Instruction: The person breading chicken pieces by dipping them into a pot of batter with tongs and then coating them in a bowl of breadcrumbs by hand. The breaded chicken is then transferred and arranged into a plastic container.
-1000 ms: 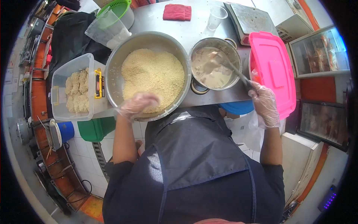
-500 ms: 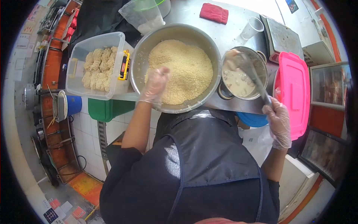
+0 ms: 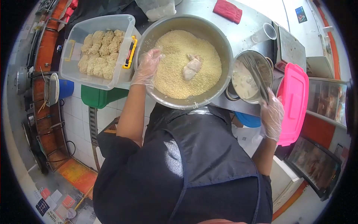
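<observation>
My right hand [image 3: 271,114], in a clear plastic glove, is closed round the handle of metal tongs [image 3: 257,74]. The tongs' far end is over a pot [image 3: 269,79] of milky liquid with pale pieces in it. My left hand [image 3: 147,66], also gloved, is at the left inner side of a large metal bowl [image 3: 226,56], its fingers loosely bent and holding nothing I can see. Pale crumbs [image 3: 175,84] fill much of the bowl. On them lies a wet, pale piece of raw meat [image 3: 192,68], apart from both hands.
Left of the bowl, a clear plastic box [image 3: 72,44] holds crumb-coated pieces [image 3: 100,52]. A red cloth [image 3: 227,11], a clear cup [image 3: 264,33] and a scale [image 3: 291,48] stand beyond the pot. A pink lid [image 3: 294,108] is at the right, a green bin [image 3: 95,98] below the box.
A wet piece of meat now lies on the crumbs. The tongs have let go of what they held over the pot. My left hand has moved to the bowl's left side.
</observation>
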Available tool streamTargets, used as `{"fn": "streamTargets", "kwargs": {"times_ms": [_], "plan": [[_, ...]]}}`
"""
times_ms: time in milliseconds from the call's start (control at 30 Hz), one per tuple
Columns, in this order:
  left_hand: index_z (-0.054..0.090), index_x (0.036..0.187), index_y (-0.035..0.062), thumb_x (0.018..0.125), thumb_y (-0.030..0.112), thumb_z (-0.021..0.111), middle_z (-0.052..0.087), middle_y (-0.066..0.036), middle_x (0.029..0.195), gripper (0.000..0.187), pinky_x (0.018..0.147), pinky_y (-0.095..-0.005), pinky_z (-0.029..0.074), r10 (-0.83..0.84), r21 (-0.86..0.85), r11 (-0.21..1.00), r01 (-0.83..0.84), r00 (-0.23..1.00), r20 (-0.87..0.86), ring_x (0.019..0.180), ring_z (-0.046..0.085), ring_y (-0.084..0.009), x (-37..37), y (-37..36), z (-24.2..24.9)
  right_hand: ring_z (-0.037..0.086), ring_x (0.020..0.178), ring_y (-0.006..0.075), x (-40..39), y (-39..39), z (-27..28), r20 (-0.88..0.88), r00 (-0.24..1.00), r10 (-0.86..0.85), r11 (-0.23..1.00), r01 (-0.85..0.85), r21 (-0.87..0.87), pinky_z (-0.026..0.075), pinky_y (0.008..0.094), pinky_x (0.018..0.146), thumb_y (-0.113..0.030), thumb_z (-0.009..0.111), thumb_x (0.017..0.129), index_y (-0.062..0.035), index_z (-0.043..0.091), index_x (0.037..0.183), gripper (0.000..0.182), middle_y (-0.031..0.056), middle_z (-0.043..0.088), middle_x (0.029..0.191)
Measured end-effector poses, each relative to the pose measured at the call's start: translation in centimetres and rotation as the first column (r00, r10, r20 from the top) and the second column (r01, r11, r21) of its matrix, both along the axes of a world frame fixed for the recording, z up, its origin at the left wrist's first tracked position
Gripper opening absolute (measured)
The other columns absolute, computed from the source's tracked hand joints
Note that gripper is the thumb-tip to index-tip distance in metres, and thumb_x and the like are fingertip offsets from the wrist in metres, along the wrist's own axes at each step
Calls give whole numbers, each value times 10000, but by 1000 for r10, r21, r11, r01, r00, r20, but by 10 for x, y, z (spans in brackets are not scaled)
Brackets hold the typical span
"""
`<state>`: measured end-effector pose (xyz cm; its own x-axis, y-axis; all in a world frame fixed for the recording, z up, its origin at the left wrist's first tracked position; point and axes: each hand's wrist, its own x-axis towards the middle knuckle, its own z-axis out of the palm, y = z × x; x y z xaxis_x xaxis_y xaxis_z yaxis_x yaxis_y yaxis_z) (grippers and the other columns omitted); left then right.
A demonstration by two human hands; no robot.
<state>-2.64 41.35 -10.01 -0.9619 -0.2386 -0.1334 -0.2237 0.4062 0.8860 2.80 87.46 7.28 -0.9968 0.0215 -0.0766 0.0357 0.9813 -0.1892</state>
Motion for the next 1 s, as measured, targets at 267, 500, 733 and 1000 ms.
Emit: {"fn": "streamTargets", "kwargs": {"times_ms": [267, 500, 733, 1000], "plan": [[648, 1306, 20, 1001, 311, 633, 690, -236, 1230, 422, 1017, -439, 510, -357, -583, 727, 362, 925, 128, 1141, 666, -374, -65, -3, -28, 662, 1199, 321, -38, -38, -20, -15, 991, 133, 951, -131, -281, 515, 404, 1019, -204, 753, 868, -15, 571, 1430, 620, 204, 685, 1279], [672, 1261, -21, 1054, 481, 482, 684, -318, 1210, 575, 1035, -506, 479, 1, -60, 998, 7, 991, 135, 1199, 630, -474, -76, 59, -6, 613, 1270, 325, -93, -160, -122, 530, 791, 306, 921, -387, 46, 499, 380, 1023, -263, 541, 997, 25, 591, 1385, 486, 221, 627, 1382], [635, 1371, 0, 1058, 592, 473, 642, -198, 1362, 689, 1061, -344, 482, -193, 600, 788, -141, 868, 458, 1257, 599, -222, -51, 69, 24, 606, 1282, 270, -120, -167, -150, 665, 694, -277, 342, 718, -607, 497, 414, 981, -364, 474, 1060, -49, 642, 1333, 450, 172, 635, 1394], [472, 1532, 28, 1036, 596, 505, 472, -229, 1568, 755, 1245, -451, 265, -160, 479, 870, -114, 855, 494, 1513, 359, -340, -37, 39, -2, 625, 1273, 283, -111, -144, -128, 253, 958, -138, 611, 283, -739, 468, 363, 1073, -294, 574, 1027, -20, 643, 1365, 440, 176, 670, 1363]]}}
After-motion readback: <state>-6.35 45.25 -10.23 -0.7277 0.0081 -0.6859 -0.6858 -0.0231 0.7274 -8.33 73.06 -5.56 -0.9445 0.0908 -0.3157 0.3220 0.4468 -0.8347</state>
